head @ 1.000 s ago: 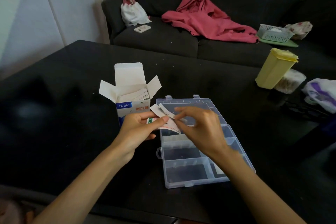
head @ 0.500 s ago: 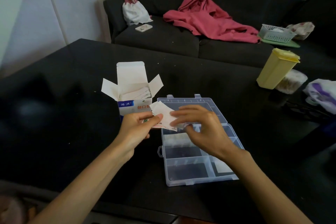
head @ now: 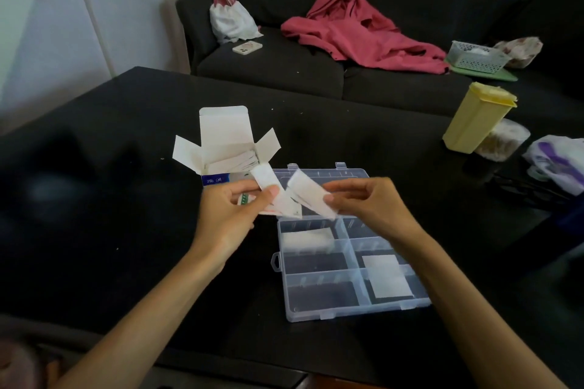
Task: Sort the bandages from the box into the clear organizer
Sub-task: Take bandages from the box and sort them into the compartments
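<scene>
Your left hand (head: 229, 215) pinches a stack (head: 281, 199); your right hand (head: 369, 202) pinches one bandage (head: 311, 196) above the organizer (head: 316, 265), box (head: 226, 151) at ten o'clock. Loosen either pinch and strips may scatter into wrong compartments.

Two bare forearms, no sleeves visible up to the frame edge. Left hand (head: 227, 218) and right hand (head: 369, 205) bare: no gloves, rings, watch or bracelet seen. Short unpainted nails on visible fingertips.

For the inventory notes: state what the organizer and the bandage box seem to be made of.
Organizer: clear, glossy rigid plastic, apparently; the dark table shows through its walls and dividers. Bandage box: thin matte white cardboard, likely; its creased flaps stand folded open.
</scene>
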